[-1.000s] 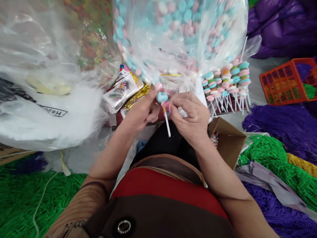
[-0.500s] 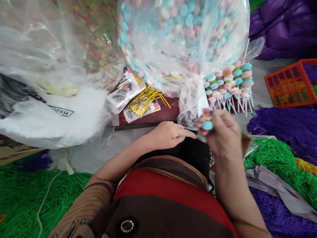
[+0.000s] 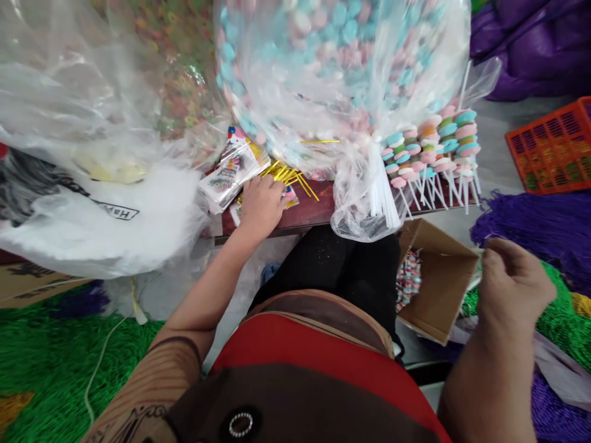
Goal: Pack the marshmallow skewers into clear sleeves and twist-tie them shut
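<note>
My left hand [image 3: 263, 200] rests on a pile of gold twist ties [image 3: 286, 173], fingers bent and pinching into it. Its fingertips are partly hidden. Beside that hand lie printed clear bags [image 3: 228, 178]. My right hand [image 3: 514, 286] hangs at the right, past an open cardboard box [image 3: 436, 289], with its fingers curled and no candy showing in them. Inside the box are wrapped candy skewers [image 3: 409, 280]. Unwrapped skewers of pink, blue and white candy [image 3: 431, 147] lie stacked at the table's right end, next to white sticks [image 3: 383, 197] in a plastic bag.
A big clear bag of pastel candies [image 3: 341, 67] fills the back of the dark red table [image 3: 309, 212]. A bag of ring-shaped candies [image 3: 180, 86] and a white plastic bag [image 3: 138, 237] stand left. An orange crate [image 3: 549, 147] and purple strands [image 3: 535, 234] lie right.
My left hand has moved left and up onto the twist ties. My right hand has swung right, past the box, and the candy skewer it held is no longer seen in it.
</note>
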A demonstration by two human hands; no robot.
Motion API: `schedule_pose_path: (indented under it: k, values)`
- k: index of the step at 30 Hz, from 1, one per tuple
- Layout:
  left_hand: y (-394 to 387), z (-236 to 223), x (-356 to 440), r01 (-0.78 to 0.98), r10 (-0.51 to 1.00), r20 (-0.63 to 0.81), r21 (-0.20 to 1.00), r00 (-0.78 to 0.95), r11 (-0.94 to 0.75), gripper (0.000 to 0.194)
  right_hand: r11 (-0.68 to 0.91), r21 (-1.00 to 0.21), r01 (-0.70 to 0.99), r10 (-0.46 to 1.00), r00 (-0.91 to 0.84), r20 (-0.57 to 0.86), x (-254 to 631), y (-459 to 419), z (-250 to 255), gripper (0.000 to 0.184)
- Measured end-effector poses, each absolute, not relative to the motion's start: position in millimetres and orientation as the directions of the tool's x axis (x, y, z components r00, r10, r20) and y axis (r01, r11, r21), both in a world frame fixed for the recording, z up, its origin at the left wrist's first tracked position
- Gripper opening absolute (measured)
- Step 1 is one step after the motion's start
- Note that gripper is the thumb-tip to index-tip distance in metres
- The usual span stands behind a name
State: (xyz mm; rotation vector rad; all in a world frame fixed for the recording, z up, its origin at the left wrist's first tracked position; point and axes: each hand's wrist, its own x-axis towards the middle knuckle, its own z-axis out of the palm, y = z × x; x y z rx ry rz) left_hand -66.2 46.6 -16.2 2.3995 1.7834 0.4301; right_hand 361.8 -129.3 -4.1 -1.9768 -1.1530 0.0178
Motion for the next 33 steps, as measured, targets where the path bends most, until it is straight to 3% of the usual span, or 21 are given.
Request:
schedule_pose_path:
  k: [4, 5, 6, 10, 17, 22, 28, 31, 33]
  values:
    - [47.9, -21.0, -62.6, 0.917, 0.94, 0.189, 0.234, 0.283, -0.323, 0.024, -0.084, -0.72, 0.689, 0.846, 0.432, 0.314, 281.6, -90.7, 20.8, 0.027]
    - [48.7, -21.6, -62.4, 0.915, 0.937, 0.194, 0.227, 0.292, -0.332, 0.023, 0.028, -0.728, 0.685, 0.823, 0.398, 0.405, 263.2, -83.0, 25.3, 0.02]
    - [49.7, -22.2, -62.3, 0.914, 0.933, 0.199, 0.223, 0.299, -0.34, 0.023, 0.078, -0.76, 0.645, 0.834, 0.375, 0.404, 245.9, -76.3, 28.7, 0.02]
    - [53.4, -22.2, -61.0, 0.909, 0.935, 0.205, 0.249, 0.289, -0.335, 0.022, 0.15, -0.854, 0.498, 0.944, 0.183, 0.273, 190.4, -52.5, 33.4, 0.017]
    - [44.0, -13.9, -62.1, 0.87, 0.933, 0.188, 0.343, 0.306, -0.354, 0.018, 0.087, -0.952, 0.293, 0.996, -0.044, 0.078, 139.0, -2.2, 22.0, 0.016]
    - [51.1, -21.7, -65.2, 0.893, 0.942, 0.192, 0.312, 0.275, -0.324, 0.023, 0.094, -0.951, 0.294, 0.995, -0.057, 0.081, 128.9, 7.8, 19.1, 0.019]
    - [58.7, -14.8, -71.2, 0.866, 0.966, 0.119, 0.428, 0.228, -0.257, 0.022, 0.004, -0.969, 0.247, 0.999, -0.046, -0.007, 130.7, 14.9, 11.4, 0.025]
    - [50.5, -4.0, -71.5, 0.804, 0.955, 0.206, 0.517, 0.215, -0.293, 0.024, -0.041, -0.969, 0.245, 0.996, -0.064, -0.059, 124.8, 25.2, 7.7, 0.039]
    - [43.3, 0.4, -66.6, 0.729, 0.907, 0.336, 0.551, 0.252, -0.407, 0.028, -0.093, -0.978, 0.186, 0.989, -0.094, -0.112, 119.1, 30.4, 8.2, 0.051]
